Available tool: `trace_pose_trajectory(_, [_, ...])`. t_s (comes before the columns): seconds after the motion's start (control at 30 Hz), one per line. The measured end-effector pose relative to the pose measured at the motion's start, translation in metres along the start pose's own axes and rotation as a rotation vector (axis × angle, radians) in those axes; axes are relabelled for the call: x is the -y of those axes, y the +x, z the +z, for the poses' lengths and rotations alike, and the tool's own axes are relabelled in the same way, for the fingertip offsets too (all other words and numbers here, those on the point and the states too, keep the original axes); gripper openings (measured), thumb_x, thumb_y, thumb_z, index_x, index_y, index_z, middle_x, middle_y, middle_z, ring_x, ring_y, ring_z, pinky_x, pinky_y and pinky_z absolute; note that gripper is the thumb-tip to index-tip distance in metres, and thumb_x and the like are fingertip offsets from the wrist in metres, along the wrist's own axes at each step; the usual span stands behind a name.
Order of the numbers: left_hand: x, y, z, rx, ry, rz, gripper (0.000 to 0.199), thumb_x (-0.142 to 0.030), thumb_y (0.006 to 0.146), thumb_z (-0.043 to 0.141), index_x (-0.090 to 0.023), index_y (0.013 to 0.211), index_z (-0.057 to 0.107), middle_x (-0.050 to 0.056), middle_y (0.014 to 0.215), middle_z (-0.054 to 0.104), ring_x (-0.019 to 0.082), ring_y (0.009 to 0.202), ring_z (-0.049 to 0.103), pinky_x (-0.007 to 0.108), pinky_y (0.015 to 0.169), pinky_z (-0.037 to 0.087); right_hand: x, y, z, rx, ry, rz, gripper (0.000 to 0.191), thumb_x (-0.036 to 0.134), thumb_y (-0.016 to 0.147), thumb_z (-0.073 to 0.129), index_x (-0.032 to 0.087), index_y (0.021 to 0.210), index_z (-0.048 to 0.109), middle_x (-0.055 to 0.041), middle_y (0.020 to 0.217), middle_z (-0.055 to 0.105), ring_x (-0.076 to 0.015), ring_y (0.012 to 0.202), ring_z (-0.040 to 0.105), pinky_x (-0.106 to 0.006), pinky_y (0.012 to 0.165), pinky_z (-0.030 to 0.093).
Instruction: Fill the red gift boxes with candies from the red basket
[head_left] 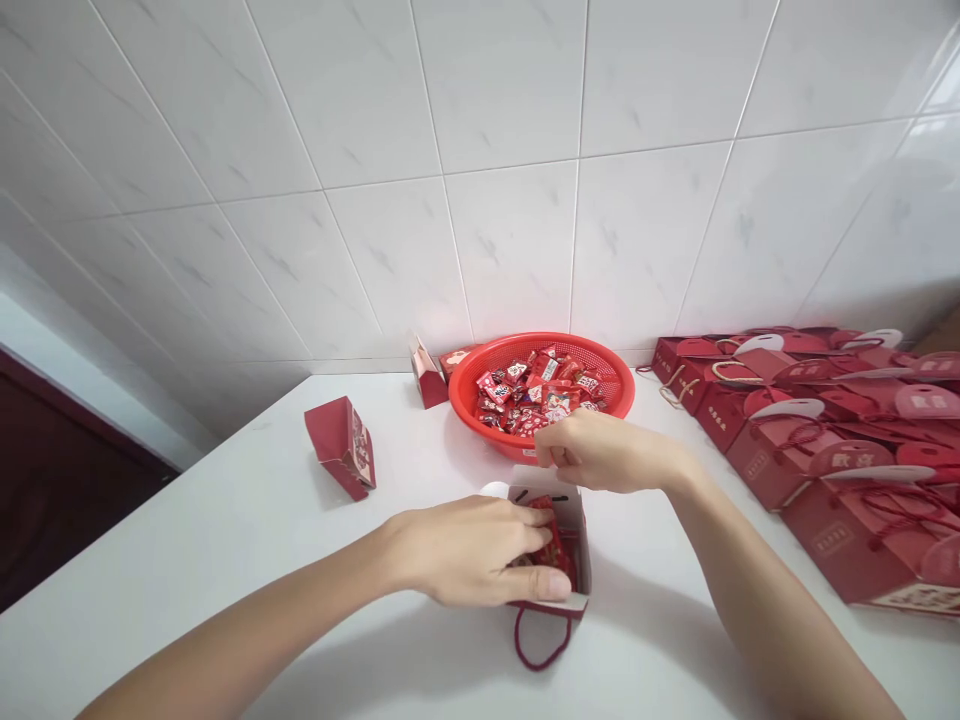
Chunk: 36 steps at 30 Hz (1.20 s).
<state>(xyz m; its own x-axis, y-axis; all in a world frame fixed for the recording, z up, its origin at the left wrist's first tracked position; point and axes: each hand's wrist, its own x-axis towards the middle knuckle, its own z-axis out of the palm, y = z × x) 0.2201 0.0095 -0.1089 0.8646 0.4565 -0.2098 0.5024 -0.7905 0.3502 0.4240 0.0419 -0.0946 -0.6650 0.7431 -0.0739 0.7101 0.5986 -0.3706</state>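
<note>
An open red gift box (582, 560) with a white inside and a dark red cord handle stands on the white table, red wrapped packets (551, 540) inside it. My left hand (480, 550) lies over the box's left side, fingers apart, fingertips inside against the packets and thumb over the near edge. My right hand (600, 450) is above the back of the box, at the front rim of a red plastic basket (469, 400) of wrapped candies (551, 385). Its fingers are curled together; anything between them is hidden.
Several closed red gift boxes with cord handles (832, 535) fill the right side of the table. An open red box (341, 445) stands at the left, and smaller red cartons (429, 380) are behind, left of the basket. A tiled wall (510, 240) backs the table.
</note>
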Motion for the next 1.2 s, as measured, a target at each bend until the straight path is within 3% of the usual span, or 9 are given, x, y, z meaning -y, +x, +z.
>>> trace_pose_trajectory(0.13, [0.003, 0.012, 0.002, 0.046, 0.019, 0.014, 0.051, -0.057, 0.1, 0.037, -0.017, 0.098, 0.069, 0.01, 0.099, 0.069, 0.027, 0.1, 0.063, 0.033, 0.081, 0.043, -0.001, 0.001, 0.003, -0.011, 0.003, -0.043, 0.019, 0.001, 0.075, 0.054, 0.016, 0.077, 0.065, -0.0009, 0.073, 0.065, -0.0112, 0.061, 0.048, -0.024, 0.059, 0.031])
trace_pose_trajectory(0.3, [0.004, 0.006, -0.009, -0.007, 0.044, 0.062, 0.045, -0.053, 0.1, 0.042, -0.016, 0.102, 0.068, 0.009, 0.104, 0.068, 0.023, 0.09, 0.064, 0.031, 0.077, 0.045, -0.007, 0.001, 0.003, 0.021, 0.013, -0.043, 0.015, 0.008, 0.076, 0.058, 0.017, 0.08, 0.069, -0.002, 0.077, 0.067, -0.0126, 0.064, 0.051, -0.025, 0.057, 0.032])
trace_pose_trajectory(0.43, [0.009, -0.011, -0.011, -0.142, 0.058, 0.032, 0.031, -0.038, 0.099, 0.05, -0.018, 0.112, 0.07, 0.008, 0.114, 0.07, 0.026, 0.104, 0.064, 0.034, 0.09, 0.046, -0.009, 0.002, 0.003, 0.115, 0.065, -0.046, 0.013, 0.013, 0.077, 0.06, 0.018, 0.079, 0.071, -0.001, 0.075, 0.066, -0.0127, 0.063, 0.052, -0.025, 0.055, 0.032])
trace_pose_trajectory(0.53, [0.017, -0.016, -0.001, -0.26, 0.013, -0.092, 0.029, -0.031, 0.098, 0.049, -0.021, 0.118, 0.068, 0.007, 0.111, 0.07, 0.023, 0.095, 0.066, 0.033, 0.085, 0.05, -0.01, 0.006, 0.006, 0.183, 0.075, -0.069, 0.019, 0.013, 0.079, 0.055, 0.018, 0.063, 0.061, 0.0023, 0.06, 0.053, -0.0106, 0.053, 0.04, -0.027, 0.052, 0.028])
trace_pose_trajectory(0.67, [0.029, -0.008, 0.024, -0.453, -0.046, -0.186, 0.043, -0.028, 0.092, 0.056, -0.021, 0.134, 0.055, 0.011, 0.134, 0.056, 0.025, 0.116, 0.059, 0.038, 0.098, 0.051, -0.013, 0.011, 0.012, 0.196, 0.119, -0.064, 0.034, 0.024, 0.089, 0.05, 0.019, 0.056, 0.045, 0.0037, 0.056, 0.038, -0.0103, 0.051, 0.031, -0.027, 0.051, 0.027])
trace_pose_trajectory(0.77, [0.034, -0.002, 0.039, -0.548, -0.042, -0.214, 0.059, -0.023, 0.085, 0.062, -0.021, 0.141, 0.045, 0.014, 0.147, 0.043, 0.03, 0.134, 0.046, 0.045, 0.11, 0.044, -0.014, 0.01, 0.01, 0.226, 0.175, -0.028, 0.035, 0.039, 0.095, 0.048, 0.019, 0.067, 0.054, 0.0013, 0.062, 0.05, -0.0119, 0.056, 0.043, -0.026, 0.054, 0.03])
trace_pose_trajectory(1.0, [0.035, -0.003, 0.044, -0.719, -0.097, -0.311, 0.06, -0.022, 0.08, 0.066, -0.026, 0.134, 0.041, 0.007, 0.121, 0.056, 0.026, 0.11, 0.061, 0.043, 0.09, 0.056, -0.02, -0.011, -0.012, 0.129, 0.152, 0.096, 0.049, 0.057, 0.068, 0.077, 0.02, 0.096, 0.062, -0.0066, 0.1, 0.066, -0.0241, 0.09, 0.059, -0.028, 0.069, 0.042])
trace_pose_trajectory(1.1, [0.035, -0.002, 0.045, -0.752, -0.12, -0.254, 0.053, -0.021, 0.082, 0.064, -0.025, 0.13, 0.043, 0.006, 0.117, 0.058, 0.023, 0.104, 0.062, 0.039, 0.089, 0.055, -0.025, -0.017, -0.016, 0.165, 0.168, 0.185, 0.054, 0.058, 0.064, 0.08, 0.019, 0.096, 0.06, -0.007, 0.094, 0.066, -0.0238, 0.083, 0.061, -0.029, 0.064, 0.043])
trace_pose_trajectory(1.2, [0.034, -0.002, 0.047, -0.769, -0.148, -0.139, 0.045, -0.024, 0.087, 0.062, -0.024, 0.128, 0.044, 0.006, 0.11, 0.059, 0.02, 0.099, 0.061, 0.035, 0.086, 0.055, -0.024, -0.017, -0.016, 0.187, 0.24, 0.145, 0.051, 0.057, 0.067, 0.078, 0.02, 0.096, 0.056, -0.0047, 0.085, 0.068, -0.0217, 0.074, 0.062, -0.029, 0.06, 0.042])
